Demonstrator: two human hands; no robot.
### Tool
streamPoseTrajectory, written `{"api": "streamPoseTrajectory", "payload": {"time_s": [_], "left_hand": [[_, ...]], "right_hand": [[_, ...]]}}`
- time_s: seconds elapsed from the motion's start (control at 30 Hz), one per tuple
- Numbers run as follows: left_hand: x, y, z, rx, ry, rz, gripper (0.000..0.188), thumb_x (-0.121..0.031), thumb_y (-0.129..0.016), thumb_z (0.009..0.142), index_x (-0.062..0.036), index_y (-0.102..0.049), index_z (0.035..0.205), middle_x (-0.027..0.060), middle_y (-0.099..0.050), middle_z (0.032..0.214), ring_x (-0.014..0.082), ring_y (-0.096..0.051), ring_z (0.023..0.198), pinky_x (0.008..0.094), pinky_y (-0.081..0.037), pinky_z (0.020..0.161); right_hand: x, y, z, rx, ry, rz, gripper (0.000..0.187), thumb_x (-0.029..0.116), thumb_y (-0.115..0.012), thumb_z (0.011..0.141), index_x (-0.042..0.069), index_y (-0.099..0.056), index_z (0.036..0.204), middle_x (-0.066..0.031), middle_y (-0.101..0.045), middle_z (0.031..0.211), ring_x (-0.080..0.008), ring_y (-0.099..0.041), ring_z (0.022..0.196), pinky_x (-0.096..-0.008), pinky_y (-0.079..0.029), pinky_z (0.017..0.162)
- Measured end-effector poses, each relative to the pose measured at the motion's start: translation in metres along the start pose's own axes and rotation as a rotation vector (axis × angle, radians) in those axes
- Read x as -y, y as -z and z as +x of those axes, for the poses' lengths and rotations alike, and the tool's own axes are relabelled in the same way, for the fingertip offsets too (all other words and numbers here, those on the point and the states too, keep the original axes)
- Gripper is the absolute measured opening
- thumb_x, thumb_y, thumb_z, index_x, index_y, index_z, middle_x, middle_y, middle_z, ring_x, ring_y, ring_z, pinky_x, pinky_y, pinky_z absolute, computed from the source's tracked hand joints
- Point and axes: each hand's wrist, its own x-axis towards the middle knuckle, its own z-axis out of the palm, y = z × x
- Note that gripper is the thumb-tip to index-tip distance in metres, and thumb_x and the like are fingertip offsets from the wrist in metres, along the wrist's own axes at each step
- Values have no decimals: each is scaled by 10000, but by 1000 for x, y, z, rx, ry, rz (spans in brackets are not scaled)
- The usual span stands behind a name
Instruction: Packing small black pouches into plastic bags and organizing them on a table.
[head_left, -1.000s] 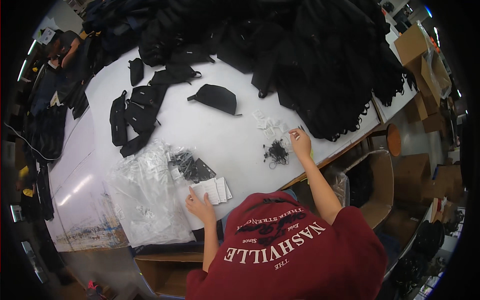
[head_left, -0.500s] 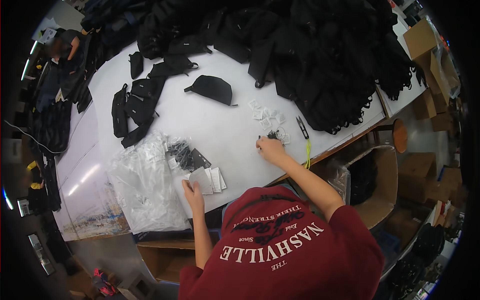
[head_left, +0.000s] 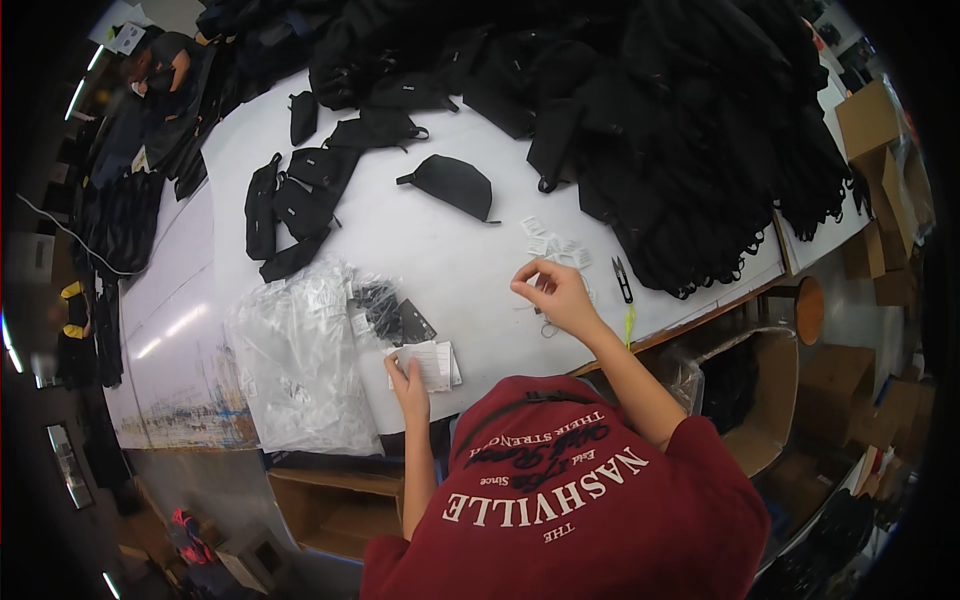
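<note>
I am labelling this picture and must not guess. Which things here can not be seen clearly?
- Head view: whatever the right hand pinches is too small to tell.
- Print on the white tags under the left hand is too small.
- The table's near edge is hidden by the red shirt.
- The black pile is cut off by the top rim.

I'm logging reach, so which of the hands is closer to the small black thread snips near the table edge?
Right. The right hand hovers just left of the thread snips; the left hand rests on the white tag stack, far to their left.
</note>
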Motion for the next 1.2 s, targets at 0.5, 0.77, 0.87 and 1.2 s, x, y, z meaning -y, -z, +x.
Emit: {"api": "streamPoseTrajectory", "payload": {"time_s": [0.5, 0.77, 0.87, 1.2], "left_hand": [[-19, -40, 17, 228, 183, 40, 376, -133, -671, 790, -8, -441, 1060, 94, -537, 923, 179, -518, 861, 294, -417, 776], [-32, -74, 42, 245, 45, 145, 262, -161, -645, 803, 18, -567, 978, 114, -581, 897, 212, -559, 834, 304, -429, 773], [-39, -82, 48, 225, 213, -3, 263, -158, -648, 798, 23, -576, 974, 103, -564, 901, 222, -553, 839, 302, -428, 776], [-96, -100, 65, 201, -31, -58, 160, -78, -639, 811, 12, -623, 942, 57, -571, 871, 114, -546, 769, 228, -429, 704]], "right_hand": [[-104, -35, 43, -146, -31, -654, 221, 148, -641, 761, 120, -538, 954, -80, -496, 966, -267, -590, 794, -384, -474, 649], [-135, -81, 86, -5, -20, -718, 203, 161, -651, 761, 65, -524, 886, -96, -499, 897, -269, -592, 733, -390, -476, 622], [-141, -83, 85, 109, 74, -809, 195, 151, -635, 773, 45, -519, 888, -107, -511, 878, -272, -599, 749, -402, -477, 607], [-16, -53, 50, 31, -51, 117, 65, 69, -590, 831, 23, -546, 823, 0, -340, 518, -80, -324, 473, -236, -285, 461]]}}
